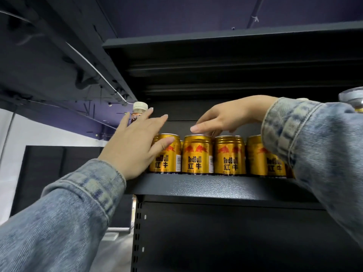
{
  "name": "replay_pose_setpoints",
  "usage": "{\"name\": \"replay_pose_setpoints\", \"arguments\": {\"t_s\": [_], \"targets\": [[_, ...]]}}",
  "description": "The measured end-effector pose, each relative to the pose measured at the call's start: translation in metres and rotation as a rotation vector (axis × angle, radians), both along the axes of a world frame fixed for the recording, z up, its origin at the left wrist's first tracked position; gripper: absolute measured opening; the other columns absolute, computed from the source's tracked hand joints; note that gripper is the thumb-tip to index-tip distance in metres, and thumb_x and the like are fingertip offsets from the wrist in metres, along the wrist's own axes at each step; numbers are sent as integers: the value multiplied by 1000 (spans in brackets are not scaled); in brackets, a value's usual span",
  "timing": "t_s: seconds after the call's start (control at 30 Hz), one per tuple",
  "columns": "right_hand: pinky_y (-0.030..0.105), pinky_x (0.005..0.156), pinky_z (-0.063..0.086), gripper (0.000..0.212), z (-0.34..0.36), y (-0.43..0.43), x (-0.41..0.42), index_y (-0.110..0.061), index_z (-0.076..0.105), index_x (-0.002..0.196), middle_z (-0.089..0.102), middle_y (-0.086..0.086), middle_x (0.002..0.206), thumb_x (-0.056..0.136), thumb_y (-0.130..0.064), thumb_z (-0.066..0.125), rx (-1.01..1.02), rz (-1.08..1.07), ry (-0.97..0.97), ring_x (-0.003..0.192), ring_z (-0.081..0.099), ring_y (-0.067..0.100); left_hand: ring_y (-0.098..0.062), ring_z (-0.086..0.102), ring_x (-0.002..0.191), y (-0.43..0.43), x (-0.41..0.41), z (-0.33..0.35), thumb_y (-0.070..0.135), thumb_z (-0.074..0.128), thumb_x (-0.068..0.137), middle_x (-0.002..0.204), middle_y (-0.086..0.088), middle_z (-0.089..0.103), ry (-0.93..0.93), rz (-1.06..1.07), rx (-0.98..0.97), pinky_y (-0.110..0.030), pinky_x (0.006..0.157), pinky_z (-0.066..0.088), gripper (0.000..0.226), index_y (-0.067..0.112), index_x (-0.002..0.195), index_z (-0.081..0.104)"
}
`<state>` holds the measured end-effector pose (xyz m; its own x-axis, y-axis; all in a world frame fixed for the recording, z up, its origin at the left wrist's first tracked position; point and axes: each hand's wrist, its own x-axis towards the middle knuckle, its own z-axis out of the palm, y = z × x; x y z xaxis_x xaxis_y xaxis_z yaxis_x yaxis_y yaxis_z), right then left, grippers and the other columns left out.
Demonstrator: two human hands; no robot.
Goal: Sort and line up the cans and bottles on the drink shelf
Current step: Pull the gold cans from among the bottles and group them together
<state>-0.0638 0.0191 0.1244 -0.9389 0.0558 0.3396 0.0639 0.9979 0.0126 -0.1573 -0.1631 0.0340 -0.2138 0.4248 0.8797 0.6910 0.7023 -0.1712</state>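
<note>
Several gold Red Bull cans (197,155) stand in a row along the front of a black shelf (206,186), seen from below. My left hand (135,143) is spread with straight fingers at the left end of the row, its thumb against the leftmost can (169,158). Behind that hand a small brown bottle with a white cap (139,111) stands partly hidden. My right hand (225,116) reaches over the row, fingers extended down onto the tops of the middle cans. The right sleeve covers part of the rightmost visible can (259,156).
A second black shelf (216,39) hangs overhead. The silvery top of another can (352,98) shows at the far right edge above my right sleeve. Below the cans runs the black back panel with slotted uprights (137,222). To the left, dark ceiling beams and a white wall.
</note>
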Motion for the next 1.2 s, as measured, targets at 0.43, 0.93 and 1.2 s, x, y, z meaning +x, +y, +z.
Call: {"name": "replay_pose_setpoints", "arguments": {"t_s": [0.43,0.93,1.2], "targets": [[33,88,50,63,-24,14,-12,-19,58,122,64,0,114,80,-64,53,-64,78,167,100,62,17,-14,59,107,24,9,23,36,48,94,119,5,66,-240,-88,14,-38,96,47,31,28,119,65],[36,94,48,50,-11,44,24,-27,59,120,63,-3,112,79,-56,58,-12,-50,61,98,58,13,-16,53,119,53,32,31,65,33,86,125,6,63,-244,-89,-91,-42,111,29,55,36,127,57],[29,85,49,59,-13,52,19,-22,56,126,61,-6,107,77,-55,61,-54,-1,123,92,60,10,-17,57,95,72,26,37,69,35,83,99,4,67,-256,11,-172,-43,104,37,59,30,112,67]]}}
